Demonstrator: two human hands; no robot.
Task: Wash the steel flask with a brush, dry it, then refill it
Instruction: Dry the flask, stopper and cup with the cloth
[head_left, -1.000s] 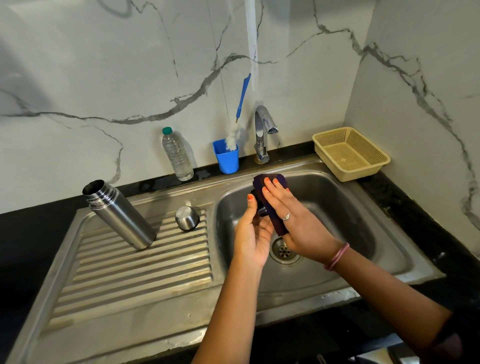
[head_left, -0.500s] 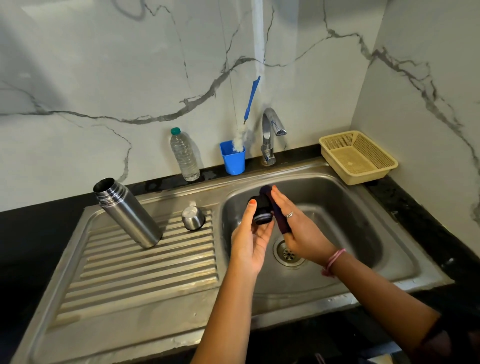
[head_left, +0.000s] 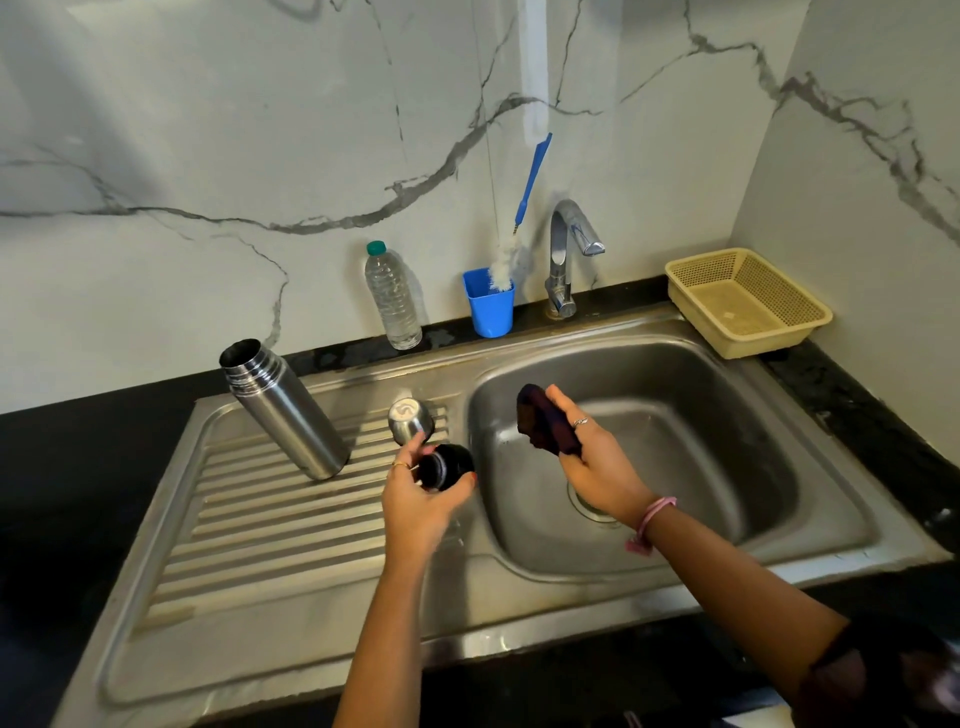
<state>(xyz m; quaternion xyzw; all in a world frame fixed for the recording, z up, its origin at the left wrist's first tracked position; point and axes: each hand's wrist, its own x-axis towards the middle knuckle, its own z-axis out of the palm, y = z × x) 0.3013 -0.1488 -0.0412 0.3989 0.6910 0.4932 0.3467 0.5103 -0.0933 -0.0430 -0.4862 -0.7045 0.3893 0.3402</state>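
The steel flask (head_left: 285, 410) stands open-mouthed on the ribbed drainboard (head_left: 270, 525), left of the basin. Its steel cup lid (head_left: 410, 420) sits upside down on the drainboard beside it. My left hand (head_left: 421, 499) grips the black inner stopper (head_left: 445, 466) over the drainboard's right edge, just below the cup lid. Over the basin, my right hand (head_left: 592, 462) holds a dark purple cloth (head_left: 543, 421). The blue-handled bottle brush (head_left: 519, 228) stands in a blue cup (head_left: 488, 306) by the wall. A clear water bottle (head_left: 392, 299) with a green cap stands left of the cup.
The steel sink basin (head_left: 727, 467) lies right of the drainboard, drain under my right wrist. A chrome tap (head_left: 566, 260) rises behind it, not running. A yellow plastic basket (head_left: 748, 304) sits on the black counter at the back right corner.
My left hand has carried the black stopper leftward out of the basin to the drainboard edge. My hands have parted, the right one keeping the cloth over the basin.
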